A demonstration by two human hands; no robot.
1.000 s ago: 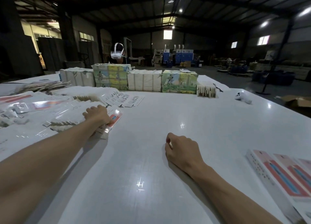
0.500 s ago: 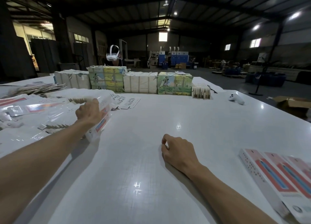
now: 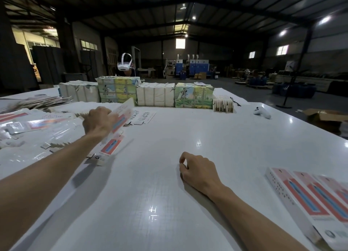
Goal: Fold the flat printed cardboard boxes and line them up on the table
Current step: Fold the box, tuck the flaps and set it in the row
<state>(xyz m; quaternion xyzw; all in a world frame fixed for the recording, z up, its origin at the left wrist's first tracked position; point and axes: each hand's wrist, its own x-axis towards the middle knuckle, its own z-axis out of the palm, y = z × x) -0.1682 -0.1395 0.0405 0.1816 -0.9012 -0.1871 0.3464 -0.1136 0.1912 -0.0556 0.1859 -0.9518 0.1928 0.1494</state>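
White table [image 3: 188,130], folded boxes [image 3: 301,194], flat stacks [image 3: 37,124]

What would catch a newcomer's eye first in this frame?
The left hand grips a flat red-and-blue printed box, tilted up over the pile of flats at left. The right hand rests loosely curled on the white table mid-frame; folded boxes lie side by side at lower right.
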